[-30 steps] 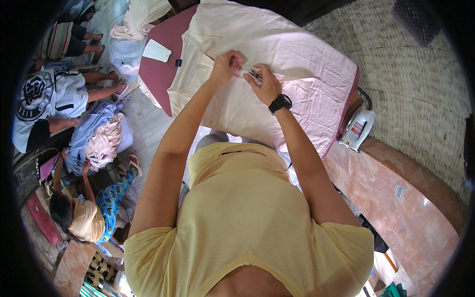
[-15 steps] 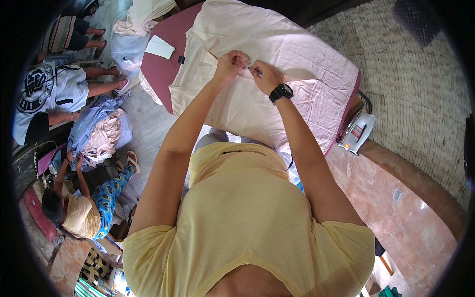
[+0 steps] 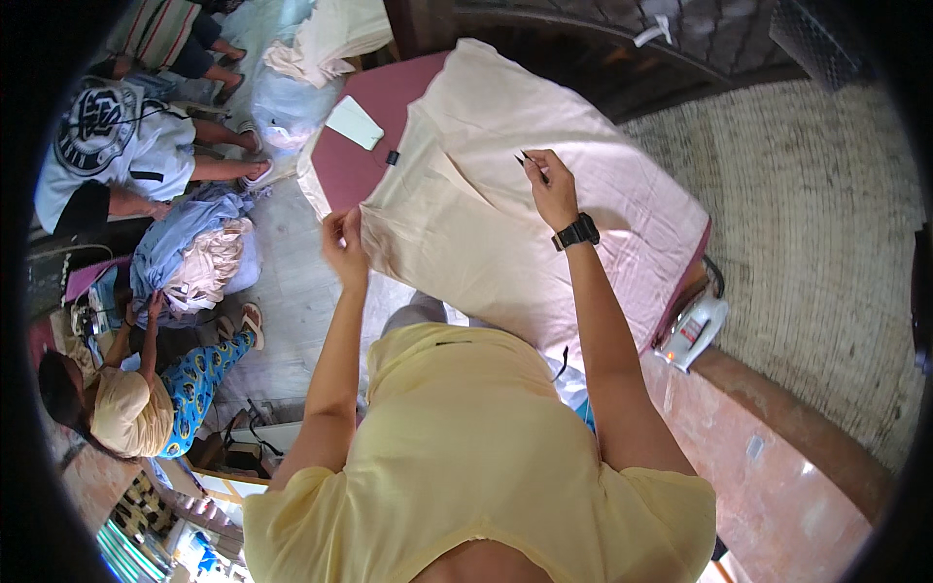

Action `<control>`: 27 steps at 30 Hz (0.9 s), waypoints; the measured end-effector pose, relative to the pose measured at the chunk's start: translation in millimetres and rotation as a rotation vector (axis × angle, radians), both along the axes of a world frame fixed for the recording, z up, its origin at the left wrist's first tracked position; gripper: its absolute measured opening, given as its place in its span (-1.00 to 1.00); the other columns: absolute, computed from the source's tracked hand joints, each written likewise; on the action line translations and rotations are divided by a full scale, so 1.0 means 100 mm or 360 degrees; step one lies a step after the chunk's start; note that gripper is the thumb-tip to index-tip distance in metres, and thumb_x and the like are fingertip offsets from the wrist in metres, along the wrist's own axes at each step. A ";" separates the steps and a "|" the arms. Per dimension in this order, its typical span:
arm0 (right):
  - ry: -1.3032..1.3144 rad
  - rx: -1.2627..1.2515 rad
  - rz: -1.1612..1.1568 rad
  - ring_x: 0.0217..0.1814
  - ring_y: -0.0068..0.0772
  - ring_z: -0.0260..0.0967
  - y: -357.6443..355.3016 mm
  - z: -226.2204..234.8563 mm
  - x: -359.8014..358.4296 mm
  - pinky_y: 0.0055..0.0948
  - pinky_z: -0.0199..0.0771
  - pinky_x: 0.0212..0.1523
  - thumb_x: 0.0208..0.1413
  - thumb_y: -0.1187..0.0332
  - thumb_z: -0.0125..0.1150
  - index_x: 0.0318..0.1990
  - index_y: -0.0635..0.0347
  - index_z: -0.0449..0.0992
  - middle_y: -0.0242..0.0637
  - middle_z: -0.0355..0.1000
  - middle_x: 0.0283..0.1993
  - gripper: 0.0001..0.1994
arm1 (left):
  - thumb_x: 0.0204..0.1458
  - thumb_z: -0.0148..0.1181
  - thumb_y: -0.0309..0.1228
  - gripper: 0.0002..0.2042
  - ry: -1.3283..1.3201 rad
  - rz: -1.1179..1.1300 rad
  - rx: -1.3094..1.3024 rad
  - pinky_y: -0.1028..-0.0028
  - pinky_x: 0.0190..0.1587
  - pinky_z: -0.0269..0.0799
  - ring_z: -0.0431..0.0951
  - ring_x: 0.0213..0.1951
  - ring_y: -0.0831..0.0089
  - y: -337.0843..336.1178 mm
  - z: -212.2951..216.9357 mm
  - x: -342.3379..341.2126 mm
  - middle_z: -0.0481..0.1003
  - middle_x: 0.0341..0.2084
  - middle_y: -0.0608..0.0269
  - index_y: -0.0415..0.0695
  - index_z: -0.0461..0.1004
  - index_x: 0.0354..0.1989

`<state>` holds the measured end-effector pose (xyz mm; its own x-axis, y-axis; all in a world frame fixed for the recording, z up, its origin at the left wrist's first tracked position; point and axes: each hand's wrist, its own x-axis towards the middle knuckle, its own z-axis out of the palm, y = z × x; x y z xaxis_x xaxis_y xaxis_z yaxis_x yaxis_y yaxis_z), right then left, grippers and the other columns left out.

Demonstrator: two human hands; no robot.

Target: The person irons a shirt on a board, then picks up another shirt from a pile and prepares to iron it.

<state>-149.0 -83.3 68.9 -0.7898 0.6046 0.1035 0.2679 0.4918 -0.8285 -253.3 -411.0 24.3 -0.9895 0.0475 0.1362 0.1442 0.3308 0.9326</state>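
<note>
A pale pink garment [image 3: 505,214] lies spread over a maroon-covered ironing board [image 3: 418,80]. At the garment's near left corner, my left hand [image 3: 345,248] is closed with its fingertips pinching the edge of the cloth. My right hand [image 3: 556,194], wearing a black watch, is raised over the middle of the garment. It grips small dark thread snips [image 3: 531,161], whose two pointed tips are apart and aim to the far left. A white card tag [image 3: 356,122] rests on the bare maroon part, beside a small black label [image 3: 392,157] at the garment's neck.
An iron [image 3: 692,332] with an orange light stands at the board's right end. Piled blue and pink clothes [image 3: 199,257] lie to the left, where a person in patterned blue trousers [image 3: 207,384] handles them. Other people sit at the far left. Folded pale cloth [image 3: 326,44] lies beyond the board.
My hands were close together over the garment's middle; now they are apart. The left has moved left and nearer to the garment's edge, the right slightly right with the snips. The view has shifted.
</note>
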 end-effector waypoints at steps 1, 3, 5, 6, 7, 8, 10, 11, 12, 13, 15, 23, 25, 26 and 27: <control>0.0198 0.0024 0.0109 -0.24 -0.26 0.50 -0.07 0.02 -0.25 -0.36 0.48 -0.21 0.12 0.45 0.18 -0.17 0.21 0.51 -0.21 0.54 -0.29 -0.86 | 0.04 0.30 -0.44 -0.58 0.0252 0.0194 -0.0264 0.31 0.05 0.31 0.43 -0.05 0.26 -0.40 -0.14 0.00 0.44 -0.03 0.07 -0.21 0.36 0.07; 0.0307 0.0014 0.0339 -0.25 -0.32 0.52 -0.23 0.11 -0.74 -0.41 0.49 -0.19 0.10 0.54 0.19 -0.13 0.25 0.53 -0.17 0.54 -0.25 -0.83 | -0.03 0.37 -0.36 -0.42 0.0325 0.0454 -0.0774 0.14 0.22 0.06 0.21 0.16 0.04 -0.91 -0.34 0.06 0.26 0.12 -0.07 -0.16 0.30 0.17; 0.0363 0.0160 0.0508 -0.27 -0.24 0.53 -0.40 0.14 -1.32 -0.41 0.49 -0.26 0.08 0.52 0.22 -0.23 0.26 0.52 -0.16 0.53 -0.29 -0.90 | -0.04 0.38 -0.34 -0.40 0.0141 0.0625 -0.0977 0.10 0.25 -0.01 0.14 0.21 -0.03 -1.13 -0.35 0.10 0.18 0.15 -0.12 -0.14 0.28 0.20; 0.0493 0.0337 0.0574 -0.29 -0.15 0.49 -0.49 0.19 -1.60 -0.35 0.48 -0.27 0.04 0.52 0.24 -0.29 0.25 0.49 -0.17 0.49 -0.33 -0.91 | -0.03 0.36 -0.36 -0.42 0.0158 0.0579 -0.0996 0.09 0.24 0.01 0.14 0.21 -0.05 -1.17 -0.37 0.10 0.16 0.15 -0.13 -0.14 0.29 0.18; 0.0578 0.0532 0.0596 -0.25 -0.07 0.44 -0.55 0.17 -1.88 -0.24 0.46 -0.26 0.02 0.49 0.21 -0.33 0.22 0.45 -0.18 0.42 -0.35 -0.92 | -0.02 0.35 -0.37 -0.45 0.0177 0.0528 -0.1014 0.08 0.23 0.03 0.14 0.20 -0.06 -1.18 -0.39 0.11 0.15 0.14 -0.15 -0.14 0.31 0.17; 0.0497 0.0640 0.0594 -0.21 -0.06 0.42 -0.63 0.15 -2.10 -0.21 0.46 -0.24 0.02 0.49 0.19 -0.33 0.22 0.44 -0.17 0.40 -0.31 -0.93 | -0.01 0.34 -0.39 -0.47 0.0197 0.0476 -0.1032 0.07 0.22 0.05 0.14 0.20 -0.08 -1.17 -0.41 0.11 0.14 0.13 -0.16 -0.14 0.32 0.16; 0.0294 0.0890 0.0610 -0.10 -0.06 0.40 -0.67 -0.01 -2.52 -0.16 0.49 -0.17 0.08 0.46 0.08 -0.32 0.20 0.42 -0.16 0.37 -0.19 -0.96 | 0.00 0.33 -0.39 -0.52 0.0129 0.0334 -0.0891 0.08 0.21 0.11 0.16 0.20 -0.06 -1.10 -0.43 0.11 0.12 0.17 -0.17 -0.14 0.36 0.12; 0.0163 0.1028 0.0628 -0.04 -0.08 0.39 -0.64 -0.18 -2.66 -0.13 0.51 -0.13 0.13 0.43 0.01 -0.30 0.19 0.43 -0.16 0.36 -0.11 -0.93 | 0.00 0.33 -0.39 -0.54 0.0095 0.0248 -0.0817 0.09 0.21 0.15 0.17 0.20 -0.05 -1.03 -0.45 0.11 0.12 0.19 -0.17 -0.14 0.38 0.10; 0.0027 0.1131 0.0658 0.01 -0.09 0.38 -0.64 -0.28 -2.74 -0.14 0.54 -0.11 0.15 0.42 -0.03 -0.26 0.22 0.47 -0.15 0.35 -0.05 -0.86 | 0.01 0.31 -0.42 -0.61 0.0042 0.0233 -0.0716 0.10 0.21 0.14 0.17 0.21 -0.04 -0.94 -0.41 0.12 0.13 0.18 -0.14 -0.10 0.42 0.05; -0.0091 0.1234 0.0626 0.03 -0.09 0.38 -0.62 -0.37 -2.76 -0.13 0.55 -0.10 0.14 0.43 -0.02 -0.23 0.24 0.48 -0.15 0.35 -0.04 -0.85 | 0.01 0.30 -0.44 -0.61 0.0031 0.0181 -0.0669 0.10 0.21 0.15 0.18 0.19 -0.04 -0.87 -0.37 0.10 0.13 0.17 -0.14 -0.11 0.42 0.05; -0.0326 0.1420 0.0569 0.07 -0.08 0.36 -0.66 -0.49 -2.76 -0.13 0.55 -0.08 0.13 0.44 0.01 -0.18 0.28 0.51 -0.13 0.36 -0.01 -0.81 | 0.02 0.28 -0.47 -0.62 0.0005 0.0087 -0.0590 0.11 0.19 0.17 0.20 0.17 -0.04 -0.78 -0.27 0.04 0.11 0.16 -0.14 -0.15 0.41 0.05; -0.0248 0.1201 -0.0149 0.19 0.07 0.25 -0.40 -0.24 -2.56 0.01 0.34 0.12 0.05 0.43 0.13 0.00 0.31 0.41 0.05 0.29 0.05 -0.67 | 0.02 0.15 -0.57 -0.67 0.0657 -0.0528 -0.0548 0.18 0.15 0.27 0.33 0.12 0.00 0.44 0.33 -1.14 0.38 0.04 0.05 -0.12 0.48 0.00; -0.0448 0.0839 -0.0496 0.23 0.12 0.21 -0.29 -0.08 -2.49 0.05 0.25 0.16 0.03 0.39 0.19 0.02 0.25 0.38 0.12 0.25 0.09 -0.63 | -0.02 0.17 -0.57 -0.67 0.0772 -0.0811 -0.0514 0.19 0.09 0.32 0.37 0.05 0.03 0.82 0.33 -1.49 0.42 -0.03 0.12 -0.10 0.49 -0.03; -0.0555 0.0774 -0.0521 0.16 0.17 0.29 -0.21 -0.12 -2.43 0.05 0.35 0.11 0.04 0.41 0.18 0.02 0.27 0.37 0.15 0.26 0.08 -0.64 | -0.03 0.18 -0.56 -0.68 0.0804 -0.0870 -0.0502 0.19 0.06 0.34 0.39 0.00 0.05 1.02 0.26 -1.65 0.42 -0.05 0.14 -0.10 0.51 -0.04; -0.0566 0.0697 -0.0361 0.11 0.18 0.32 -0.09 -0.21 -2.39 0.04 0.38 0.07 0.05 0.42 0.18 0.03 0.29 0.35 0.15 0.27 0.06 -0.63 | -0.03 0.19 -0.56 -0.69 0.0837 -0.0936 -0.0489 0.20 0.03 0.36 0.40 -0.05 0.07 1.19 0.16 -1.79 0.42 -0.08 0.15 -0.09 0.52 -0.06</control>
<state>-387.9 -92.3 47.5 -0.6778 0.7229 0.1342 0.6293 0.6648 -0.4025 -432.0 -291.6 39.9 -0.6037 0.6448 0.4688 0.7621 0.2940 0.5768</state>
